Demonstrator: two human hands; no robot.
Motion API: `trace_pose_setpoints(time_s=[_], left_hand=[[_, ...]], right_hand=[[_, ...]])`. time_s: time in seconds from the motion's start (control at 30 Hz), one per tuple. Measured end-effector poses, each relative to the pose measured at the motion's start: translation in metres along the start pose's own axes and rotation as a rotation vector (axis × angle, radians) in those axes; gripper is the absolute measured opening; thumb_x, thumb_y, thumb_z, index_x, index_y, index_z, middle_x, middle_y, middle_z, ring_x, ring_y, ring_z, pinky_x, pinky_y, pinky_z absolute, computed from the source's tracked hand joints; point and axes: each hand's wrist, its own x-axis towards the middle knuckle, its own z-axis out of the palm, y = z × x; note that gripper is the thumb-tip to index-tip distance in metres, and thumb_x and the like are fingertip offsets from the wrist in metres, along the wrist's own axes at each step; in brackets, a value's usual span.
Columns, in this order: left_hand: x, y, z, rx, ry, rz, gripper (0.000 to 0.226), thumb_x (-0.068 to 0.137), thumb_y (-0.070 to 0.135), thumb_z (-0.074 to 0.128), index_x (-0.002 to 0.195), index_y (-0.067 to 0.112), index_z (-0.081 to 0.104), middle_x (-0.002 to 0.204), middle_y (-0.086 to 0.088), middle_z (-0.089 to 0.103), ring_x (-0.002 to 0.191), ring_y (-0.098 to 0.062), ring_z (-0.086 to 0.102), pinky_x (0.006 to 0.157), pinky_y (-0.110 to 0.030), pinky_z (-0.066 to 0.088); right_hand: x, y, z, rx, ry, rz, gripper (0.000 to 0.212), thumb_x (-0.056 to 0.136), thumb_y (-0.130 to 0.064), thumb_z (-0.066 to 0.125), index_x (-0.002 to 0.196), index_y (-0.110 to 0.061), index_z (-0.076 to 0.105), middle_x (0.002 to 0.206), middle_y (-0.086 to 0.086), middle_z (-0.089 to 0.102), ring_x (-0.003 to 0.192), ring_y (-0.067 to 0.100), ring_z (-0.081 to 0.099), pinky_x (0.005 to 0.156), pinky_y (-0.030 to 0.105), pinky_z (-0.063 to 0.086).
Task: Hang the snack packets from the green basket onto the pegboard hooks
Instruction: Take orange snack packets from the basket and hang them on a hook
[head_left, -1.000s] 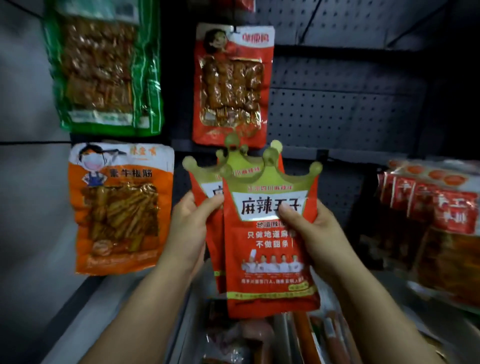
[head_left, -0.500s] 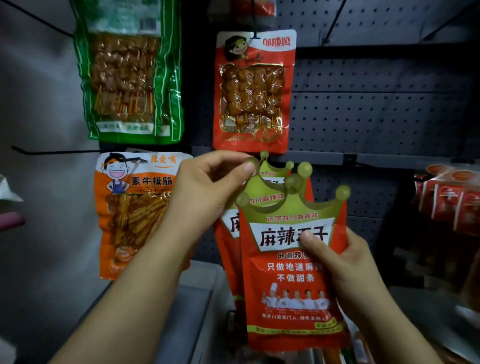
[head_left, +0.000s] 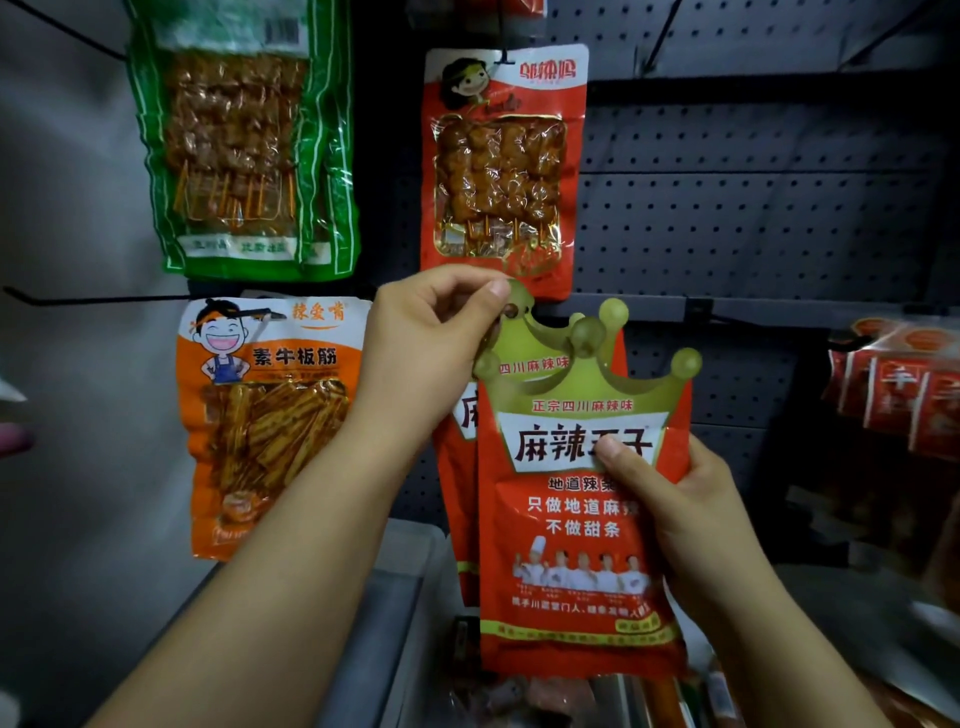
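Note:
Two red snack packets with green crown-shaped tops overlap in front of the pegboard (head_left: 753, 208). My right hand (head_left: 675, 509) grips the front packet (head_left: 571, 545) at its right side, thumb on the white label. My left hand (head_left: 431, 348) pinches the crown top of the rear packet (head_left: 524, 332), near its hang hole, just below the hanging red skewer packet (head_left: 504, 166). The green basket is not clearly visible; more packets show dimly at the bottom edge.
A green skewer packet (head_left: 239, 140) hangs upper left, an orange packet (head_left: 265, 421) below it. Black hooks stick out at the left (head_left: 93, 300) and upper right. Red packets (head_left: 904, 400) hang at the right. A grey shelf ledge (head_left: 395, 561) runs below.
My left hand moved up from the packets' left side to pinch the rear packet's crown top. Both packets rose and shifted right toward the pegboard; the view also moved.

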Motion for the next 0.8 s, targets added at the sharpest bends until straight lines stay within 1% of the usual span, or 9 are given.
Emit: trace_pose_setpoints(time_s=[0.13,0.2,0.27,0.4,0.5,0.57,0.67,0.73,0.8], left_hand=[[0.002,-0.006,-0.001,-0.054,-0.015,-0.068,0.013,0.087,0.019,0.064,0.079,0.026,0.071,0.057,0.016,0.065,0.056,0.004,0.059,0.054,-0.019,0.050],[0.005,-0.010,0.001,-0.072,-0.033,-0.099,0.016,0.087,0.018,0.064,0.077,0.027,0.071,0.058,0.016,0.066,0.056,0.005,0.060,0.053,-0.013,0.048],[0.007,-0.016,0.005,-0.057,-0.052,-0.130,0.018,0.087,0.017,0.064,0.075,0.029,0.071,0.059,0.016,0.068,0.055,0.006,0.060,0.053,-0.010,0.046],[0.012,-0.032,0.011,-0.089,-0.075,-0.264,0.017,0.087,0.019,0.065,0.076,0.029,0.072,0.064,0.015,0.070,0.061,0.004,0.063,0.057,-0.012,0.047],[0.014,-0.043,0.013,-0.137,-0.030,-0.304,0.008,0.084,0.023,0.068,0.080,0.028,0.073,0.079,0.007,0.073,0.075,-0.005,0.068,0.063,-0.017,0.052],[0.012,-0.054,0.014,-0.161,0.019,-0.322,0.007,0.083,0.024,0.068,0.088,0.029,0.068,0.087,0.005,0.070,0.078,-0.003,0.066,0.064,-0.015,0.050],[0.002,-0.078,0.014,-0.181,0.067,-0.457,0.024,0.087,0.018,0.064,0.109,0.021,0.055,0.103,-0.002,0.066,0.088,-0.011,0.064,0.071,-0.021,0.051],[-0.006,-0.095,0.015,-0.173,0.034,-0.560,0.026,0.090,0.011,0.059,0.115,0.015,0.051,0.107,-0.008,0.064,0.086,-0.014,0.063,0.069,-0.024,0.051],[-0.013,-0.110,0.018,-0.144,-0.041,-0.637,0.022,0.091,0.005,0.056,0.112,0.009,0.055,0.102,-0.010,0.066,0.078,-0.013,0.064,0.064,-0.024,0.052]], right_hand=[[0.001,0.002,0.000,0.002,-0.013,0.017,0.029,0.060,-0.039,0.076,0.085,-0.025,0.071,0.089,0.011,0.076,0.079,0.030,0.073,0.070,0.043,0.059],[0.002,0.003,-0.001,-0.005,-0.009,0.031,0.028,0.059,-0.040,0.076,0.084,-0.026,0.071,0.089,0.010,0.076,0.079,0.029,0.073,0.070,0.042,0.059],[0.003,0.005,-0.002,-0.006,0.007,0.052,0.030,0.062,-0.037,0.076,0.087,-0.022,0.070,0.088,0.010,0.076,0.079,0.030,0.073,0.072,0.043,0.058],[0.007,0.009,0.000,0.002,0.054,0.094,0.020,0.076,-0.025,0.072,0.092,-0.015,0.066,0.084,0.010,0.076,0.075,0.029,0.073,0.065,0.038,0.060],[0.015,0.012,0.003,0.016,0.093,0.126,0.014,0.081,-0.022,0.071,0.091,-0.014,0.065,0.081,0.010,0.076,0.071,0.028,0.074,0.057,0.033,0.060],[0.022,0.015,0.004,0.033,0.108,0.156,0.016,0.082,-0.022,0.071,0.094,-0.013,0.065,0.081,0.011,0.076,0.072,0.028,0.074,0.057,0.034,0.059],[0.036,0.022,0.006,0.063,0.146,0.185,0.018,0.083,-0.021,0.071,0.096,-0.011,0.064,0.081,0.010,0.076,0.072,0.028,0.074,0.058,0.035,0.059],[0.048,0.027,0.007,0.072,0.164,0.201,0.018,0.083,-0.021,0.071,0.096,-0.011,0.064,0.079,0.009,0.076,0.070,0.027,0.074,0.056,0.033,0.059],[0.061,0.032,0.007,0.076,0.173,0.229,0.017,0.084,-0.023,0.070,0.095,-0.013,0.062,0.077,0.007,0.076,0.068,0.026,0.074,0.052,0.033,0.058]])
